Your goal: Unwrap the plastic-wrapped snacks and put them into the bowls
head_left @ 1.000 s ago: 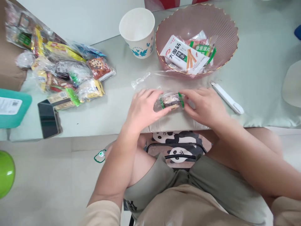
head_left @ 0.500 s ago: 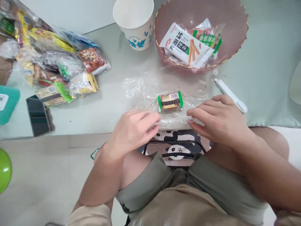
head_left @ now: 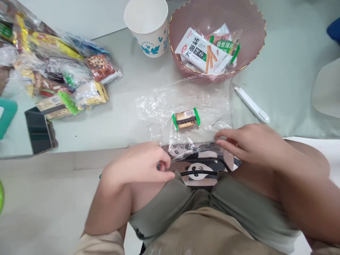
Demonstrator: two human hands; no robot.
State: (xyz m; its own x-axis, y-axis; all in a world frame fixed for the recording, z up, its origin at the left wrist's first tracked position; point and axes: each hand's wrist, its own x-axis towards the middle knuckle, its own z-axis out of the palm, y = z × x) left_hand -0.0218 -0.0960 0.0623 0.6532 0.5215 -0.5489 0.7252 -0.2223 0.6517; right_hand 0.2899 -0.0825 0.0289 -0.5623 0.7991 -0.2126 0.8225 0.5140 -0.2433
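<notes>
A small snack pack (head_left: 186, 119) with green ends and a barcode lies on a crumpled sheet of clear plastic film (head_left: 156, 106) at the table's front edge. The near part of the film hangs over that edge. My left hand (head_left: 140, 163) is just off the edge, left of the film, its fingers curled and the thumb stretched apart, with nothing between them. On the other side, my right hand (head_left: 247, 143) has thumb and forefinger tips close together at the film's near right corner, in a pinch on it.
Behind the film stand a pink ribbed bowl (head_left: 255, 42) holding snack packs and a paper cup (head_left: 146, 17). A white utility knife (head_left: 251, 102) lies to the right. Wrapped snacks (head_left: 58, 71) and a phone (head_left: 39, 131) are on the left. A panda-print bag (head_left: 199, 168) is below the edge.
My left hand has let go of the film and moved down and left, its thumb spreading. My right hand has lowered slightly. The film's near edge now droops over the table edge.
</notes>
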